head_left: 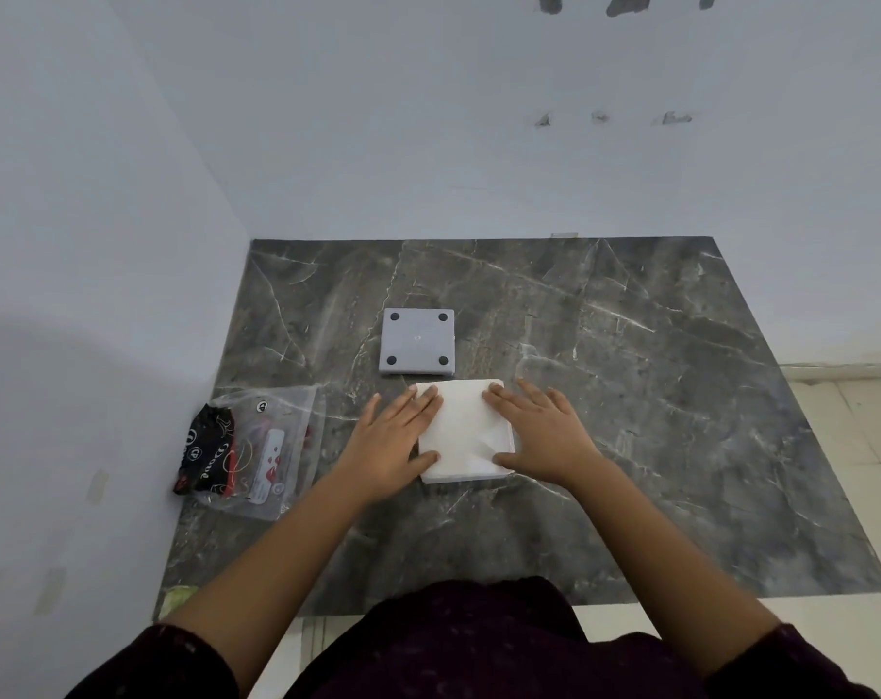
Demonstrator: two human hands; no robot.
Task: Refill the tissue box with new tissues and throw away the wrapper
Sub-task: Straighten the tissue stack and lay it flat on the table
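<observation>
At the centre of the frame a white stack of tissues [466, 430] is pressed flat on the dark marbled surface [655, 396] — the left hand [395, 436] and right hand [541, 431] are laid open on its side edges. Just above it lies the grey tissue box [417, 341], underside up; the wrapper [256, 449] lies at the left.

Counted on the marble-patterned tabletop [630, 396]: one stack of white tissues [466, 428]; one grey square box base [417, 340] — four black rubber feet [395, 316] noted; one plastic wrapper [249, 443]. Two bare hands — left hand [390, 441], right hand [541, 433].
</observation>
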